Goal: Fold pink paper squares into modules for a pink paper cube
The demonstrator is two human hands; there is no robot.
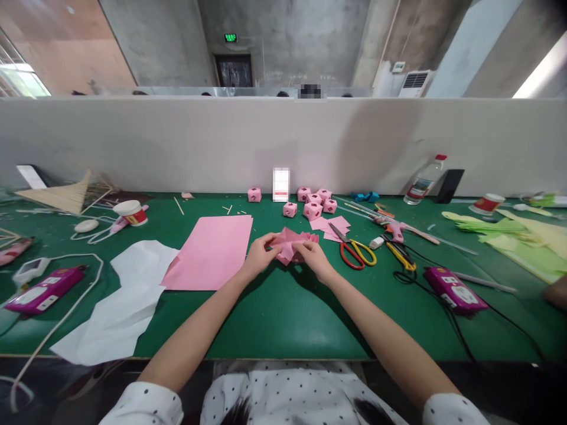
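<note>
Between my two hands is a partly folded piece of pink paper (287,243), with pointed flaps standing up. My left hand (262,252) pinches its left side, and my right hand (313,255) grips the right side. Both hands hold it just above the green table. Beyond it sit several finished-looking pink paper cubes (312,211) with openings in their faces. Small pink paper squares (331,225) lie to the right, under the tips of the scissors (353,251) with red and yellow handles. Left of my hands lies a stack of large pink paper sheets (217,254).
White crumpled paper (119,313) lies at left, near a paper cup (131,212) and a purple power strip (46,289). On the right are a glue gun (394,229), a yellow cutter (401,255), another purple power strip (455,290) and a bottle (424,182). A grey partition (199,144) closes off the back.
</note>
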